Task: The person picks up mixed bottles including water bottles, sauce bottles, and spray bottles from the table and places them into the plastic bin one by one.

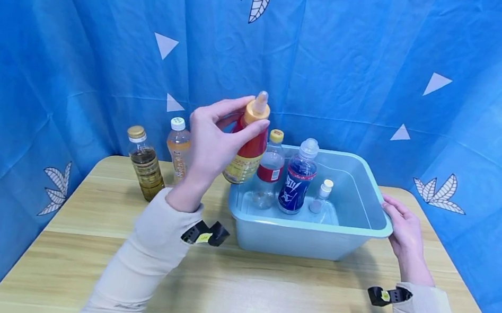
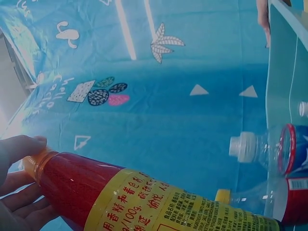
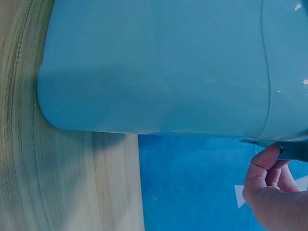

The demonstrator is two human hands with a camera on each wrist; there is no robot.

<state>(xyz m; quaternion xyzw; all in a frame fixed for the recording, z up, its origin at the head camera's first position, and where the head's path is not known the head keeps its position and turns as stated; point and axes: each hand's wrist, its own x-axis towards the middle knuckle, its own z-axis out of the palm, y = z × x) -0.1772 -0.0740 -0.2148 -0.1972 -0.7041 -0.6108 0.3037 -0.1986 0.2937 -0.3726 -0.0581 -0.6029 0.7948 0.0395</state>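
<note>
My left hand [image 1: 215, 138] grips a red sauce bottle [image 1: 248, 148] with a yellow label and orange nozzle cap, holding it in the air just above the left rim of a light blue plastic tub [image 1: 356, 230]. The left wrist view shows the red sauce bottle [image 2: 125, 199] close up, with my fingers [image 2: 17, 154] at its neck. Inside the tub stand a clear bottle with a red label [image 1: 270, 172], a blue-labelled bottle [image 1: 297, 179] and a small white-capped bottle [image 1: 322, 196]. My right hand [image 1: 402, 226] holds the tub's right rim; its thumb and fingers [image 3: 269, 178] pinch the tub [image 3: 159, 67] edge.
On the wooden table [image 1: 260, 297], left of the tub, stand a dark-liquid bottle with a gold cap [image 1: 145, 163] and an orange drink bottle with a white cap [image 1: 177, 149]. A blue patterned cloth [image 1: 82, 20] hangs behind and at both sides.
</note>
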